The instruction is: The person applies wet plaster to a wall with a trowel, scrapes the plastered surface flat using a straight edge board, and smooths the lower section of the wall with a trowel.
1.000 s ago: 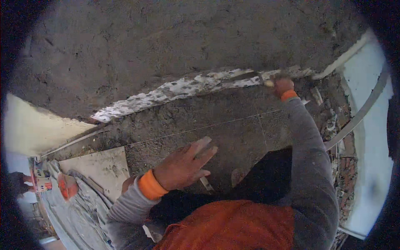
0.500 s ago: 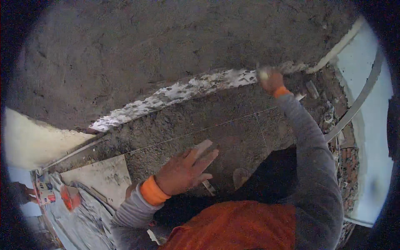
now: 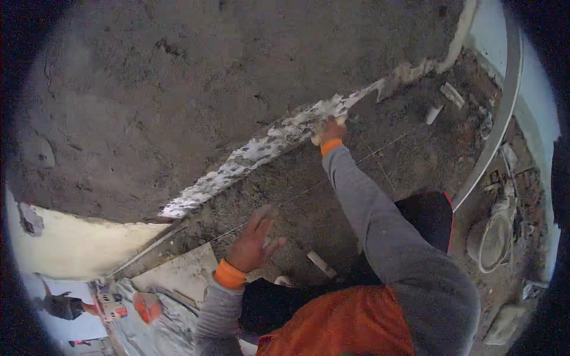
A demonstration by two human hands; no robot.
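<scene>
My right hand (image 3: 332, 129) is closed around a small pale object (image 3: 317, 137), perhaps a tool's handle; its kind is mostly hidden. The hand is at the lower edge of a rough white strip (image 3: 255, 155) along the base of a grey mortar-coated wall (image 3: 196, 89). Past the hand, to the right, the strip narrows and grey mortar borders it. My left hand (image 3: 252, 240) hangs in the air over the dark ground, fingers apart, holding nothing. Both arms wear grey sleeves with orange cuffs.
A thin string (image 3: 314, 187) runs above the rough ground. To the left lie a pale board (image 3: 178, 270), plastic sheeting (image 3: 133, 335) and an orange container (image 3: 147, 307). A long grey strip (image 3: 499, 136), a round basin (image 3: 494, 242) and rubble are at right. Part of another person (image 3: 62, 305) shows far left.
My view has shifted. The right hand has moved left along the white strip, exposing a stretch of it to the hand's right. My left hand stays raised and open, its fingers now pointing more upward.
</scene>
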